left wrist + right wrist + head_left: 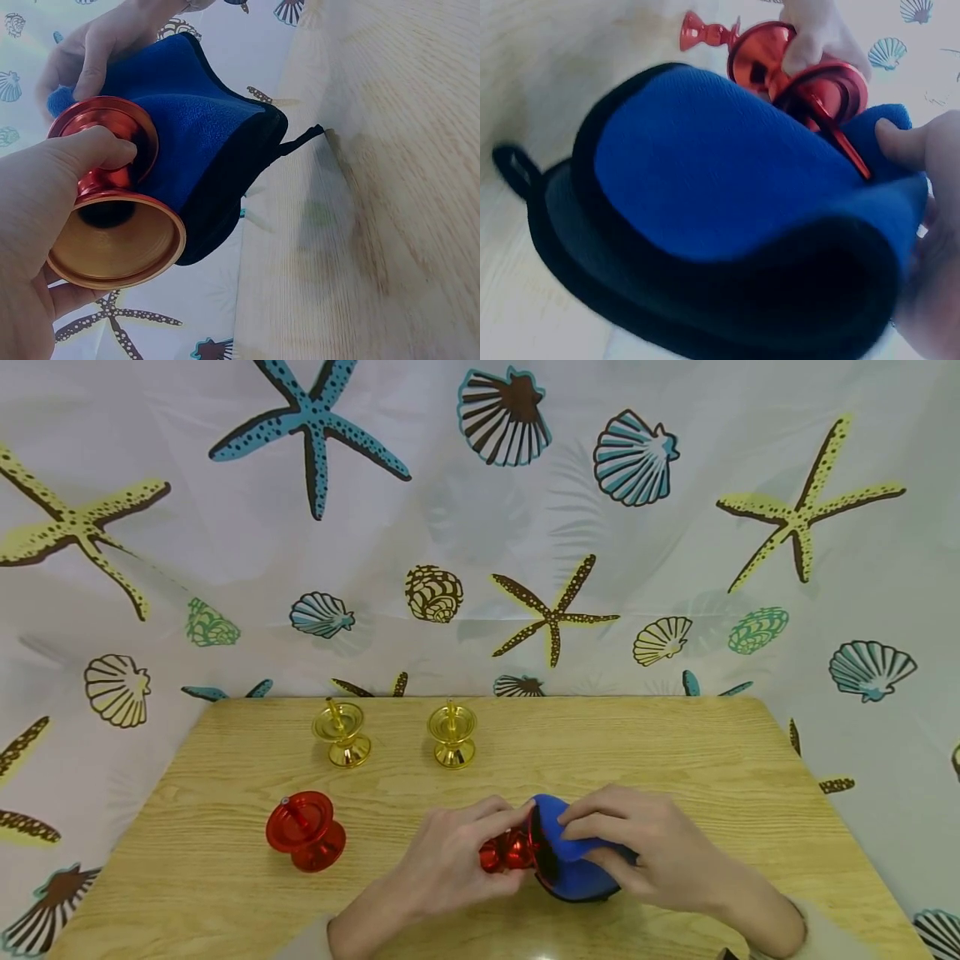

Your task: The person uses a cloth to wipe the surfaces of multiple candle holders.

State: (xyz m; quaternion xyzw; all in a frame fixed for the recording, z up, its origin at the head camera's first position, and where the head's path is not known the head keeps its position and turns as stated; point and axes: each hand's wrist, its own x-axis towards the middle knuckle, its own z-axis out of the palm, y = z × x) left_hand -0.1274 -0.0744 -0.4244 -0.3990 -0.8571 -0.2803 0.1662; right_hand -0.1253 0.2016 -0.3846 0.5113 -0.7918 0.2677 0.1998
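Note:
My left hand (450, 862) grips a shiny red metal candle holder (513, 850) by its stem, tipped on its side above the table. In the left wrist view its gold-coloured hollow base (124, 244) faces the camera. My right hand (656, 852) pinches a blue cloth (577, 870) with black edging and a small hanging loop (514, 166). The cloth lies against the dish of the candle holder. In the right wrist view the holder's thin spike (841, 142) rests along the blue fabric, near the right thumb.
Another red candle holder (306, 831) stands on the wooden table (637, 743) at the left. Two gold candle holders, one at the back left (342, 735) and one nearer the middle (452, 737), stand farther back. A shell-and-starfish printed curtain (450, 527) hangs behind the table.

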